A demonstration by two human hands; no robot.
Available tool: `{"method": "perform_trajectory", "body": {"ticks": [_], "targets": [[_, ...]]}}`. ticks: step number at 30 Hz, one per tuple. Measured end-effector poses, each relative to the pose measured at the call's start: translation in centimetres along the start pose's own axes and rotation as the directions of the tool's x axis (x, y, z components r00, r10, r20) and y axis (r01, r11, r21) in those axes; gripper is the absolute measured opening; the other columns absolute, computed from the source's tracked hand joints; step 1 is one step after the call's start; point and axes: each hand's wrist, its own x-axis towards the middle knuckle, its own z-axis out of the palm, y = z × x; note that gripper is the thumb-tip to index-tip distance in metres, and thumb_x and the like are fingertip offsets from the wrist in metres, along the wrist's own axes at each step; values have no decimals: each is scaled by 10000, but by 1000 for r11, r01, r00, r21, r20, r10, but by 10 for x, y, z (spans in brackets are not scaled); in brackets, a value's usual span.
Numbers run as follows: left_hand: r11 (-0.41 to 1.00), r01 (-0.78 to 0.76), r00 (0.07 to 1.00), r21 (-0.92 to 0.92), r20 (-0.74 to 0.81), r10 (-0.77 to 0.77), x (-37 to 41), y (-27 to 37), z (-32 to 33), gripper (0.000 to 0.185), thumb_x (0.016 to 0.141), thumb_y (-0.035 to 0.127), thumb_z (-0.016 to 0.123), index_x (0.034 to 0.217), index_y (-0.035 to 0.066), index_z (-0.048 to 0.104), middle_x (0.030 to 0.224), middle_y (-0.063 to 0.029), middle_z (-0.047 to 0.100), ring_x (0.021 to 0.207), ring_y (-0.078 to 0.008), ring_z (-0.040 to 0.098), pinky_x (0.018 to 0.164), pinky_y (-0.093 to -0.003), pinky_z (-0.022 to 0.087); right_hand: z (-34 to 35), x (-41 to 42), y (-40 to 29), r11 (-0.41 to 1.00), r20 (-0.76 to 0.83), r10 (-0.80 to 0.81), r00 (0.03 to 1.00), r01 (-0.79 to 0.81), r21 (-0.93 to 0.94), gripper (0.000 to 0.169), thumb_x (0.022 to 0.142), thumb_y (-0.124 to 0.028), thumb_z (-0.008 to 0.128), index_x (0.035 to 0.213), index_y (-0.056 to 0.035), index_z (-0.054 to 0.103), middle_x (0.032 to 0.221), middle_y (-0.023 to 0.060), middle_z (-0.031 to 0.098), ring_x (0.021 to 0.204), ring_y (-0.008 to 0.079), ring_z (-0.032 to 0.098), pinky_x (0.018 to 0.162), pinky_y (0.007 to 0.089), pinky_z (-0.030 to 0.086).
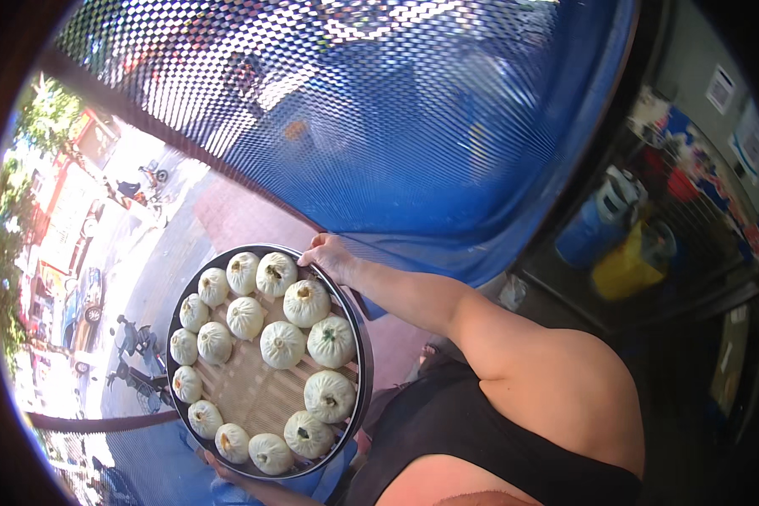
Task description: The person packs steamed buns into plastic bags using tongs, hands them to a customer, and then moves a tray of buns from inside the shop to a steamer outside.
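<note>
A round steamer tray (264,386) with a metal rim is held out in front of me, its base lined with a tan mesh cloth over slats. Several pleated stuffed buns (283,345) sit on it, mostly in a ring along the rim, with a few further in. Dark, orange or green filling shows at some of their tops. My right hand (330,258) grips the rim at the upper right, next to the edge of a blue mesh curtain (417,158). My left hand (220,467) supports the lower rim; its fingers are partly hidden by the tray.
The curtain hangs on both sides of an opening, with a lower blue panel (145,458). Beyond lie a sunlit street with parked scooters (140,364) and a car (88,303). Behind at right, a rack holds a blue container (582,234) and a yellow bag (629,265).
</note>
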Motion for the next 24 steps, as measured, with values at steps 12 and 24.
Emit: {"method": "perform_trajectory", "body": {"ticks": [12, 24], "targets": [[943, 133, 987, -305, 124, -99, -293, 134, -217, 516, 961, 362, 483, 1367, 48, 428, 1306, -141, 550, 1152, -308, 578, 983, -456, 488, 3, -409, 24, 995, 9, -77, 997, 78, -64, 356, 654, 115, 728, 883, -44, 507, 777, 71, 567, 638, 179, 605, 586, 318, 544], [820, 553, 675, -150, 657, -335, -229, 78, -183, 471, 938, 290, 537, 1262, -52, 510, 1150, -212, 641, 990, -339, 668, 856, -469, 569, -87, -633, -18, 840, -390, -537, 748, 514, -173, 330, 627, 113, 744, 783, -57, 509, 708, 67, 567, 607, 189, 614, 553, 323, 516]]}}
